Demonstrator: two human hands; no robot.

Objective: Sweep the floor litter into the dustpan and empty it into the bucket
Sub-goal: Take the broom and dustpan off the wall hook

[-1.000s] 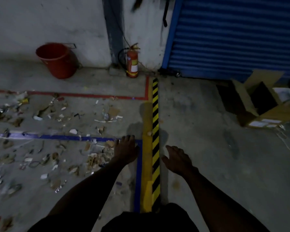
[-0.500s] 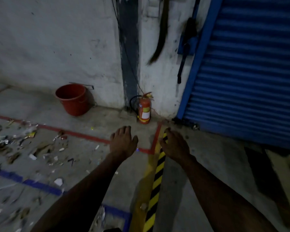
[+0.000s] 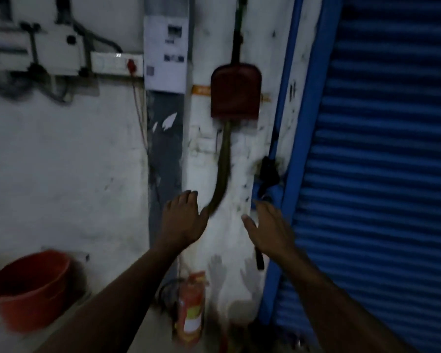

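A dustpan [image 3: 236, 90] is hung on the wall [image 3: 61, 161] at upper centre of the frame, with a broom [image 3: 223, 164] hanging down below it. A shutter [image 3: 382, 174] fills the right side. At lower left a bucket [image 3: 31, 289] is set against the wall, and a fire extinguisher [image 3: 191, 308] stands at bottom centre, right of the bucket.

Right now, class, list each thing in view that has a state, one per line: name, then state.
Dark red plastic dustpan: hanging on the wall, untouched.
Olive-brown broom: hanging behind it, tail curving left.
Red plastic bucket: upright on the floor.
Left hand: open, holding nothing.
Right hand: open, holding nothing.
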